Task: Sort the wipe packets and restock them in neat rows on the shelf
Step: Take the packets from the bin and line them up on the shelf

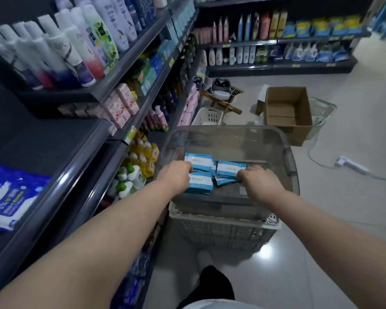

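Several blue-and-white wipe packets (212, 170) lie in a clear plastic bin (285, 152) that rests on a grey slatted crate (223, 233). My left hand (176, 175) reaches into the bin, its fingers curled over the left stack of packets (200, 182). My right hand (257, 180) grips the right-hand packets (230, 172) at their near edge. On the dark shelf (54, 139) at my left lies a large blue-and-white wipe pack (9, 197).
Shelves of bottles (76, 45) run along the left and across the back. On the floor stand an open cardboard box (288, 112), white baskets (207, 117), a wooden stool (223, 101) and a power strip (352, 165) with its cable.
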{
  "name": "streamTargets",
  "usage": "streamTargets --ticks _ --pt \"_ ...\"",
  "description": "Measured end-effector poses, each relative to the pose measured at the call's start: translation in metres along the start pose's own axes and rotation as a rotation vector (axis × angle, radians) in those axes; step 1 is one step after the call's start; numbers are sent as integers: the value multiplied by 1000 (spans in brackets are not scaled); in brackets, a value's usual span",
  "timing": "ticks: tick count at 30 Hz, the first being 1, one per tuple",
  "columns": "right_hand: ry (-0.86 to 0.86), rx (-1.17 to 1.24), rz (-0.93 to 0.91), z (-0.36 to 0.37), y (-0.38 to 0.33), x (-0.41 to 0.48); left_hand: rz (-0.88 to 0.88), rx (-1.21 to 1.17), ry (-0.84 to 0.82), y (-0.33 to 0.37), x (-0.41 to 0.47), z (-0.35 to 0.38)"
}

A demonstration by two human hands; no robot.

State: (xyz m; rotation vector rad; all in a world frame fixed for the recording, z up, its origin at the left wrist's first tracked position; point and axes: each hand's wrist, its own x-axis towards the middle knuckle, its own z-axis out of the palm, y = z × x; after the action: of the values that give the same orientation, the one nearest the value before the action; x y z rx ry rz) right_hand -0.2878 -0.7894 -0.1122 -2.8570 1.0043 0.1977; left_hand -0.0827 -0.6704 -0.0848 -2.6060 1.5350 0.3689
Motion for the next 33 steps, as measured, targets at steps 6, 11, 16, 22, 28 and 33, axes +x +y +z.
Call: streamTargets --ticks 6,11,16,22,28,33 --pt "-107 4 41 23 11 61 -33 -37 -108 -23 80 21" --pt "-226 38 120 54 25 100 -35 -42 -261 -31 131 47" --pt "-321 89 155 80 40 128 14 -27 -396 -24 160 72" --pt "-394 84 109 108 63 182 37 -13 -393 -7 188 97" --pt "-435 49 33 151 73 241 -88 -201 -317 1 203 125" --pt "-421 62 73 183 75 257 -167 -300 -273 -2 206 139"
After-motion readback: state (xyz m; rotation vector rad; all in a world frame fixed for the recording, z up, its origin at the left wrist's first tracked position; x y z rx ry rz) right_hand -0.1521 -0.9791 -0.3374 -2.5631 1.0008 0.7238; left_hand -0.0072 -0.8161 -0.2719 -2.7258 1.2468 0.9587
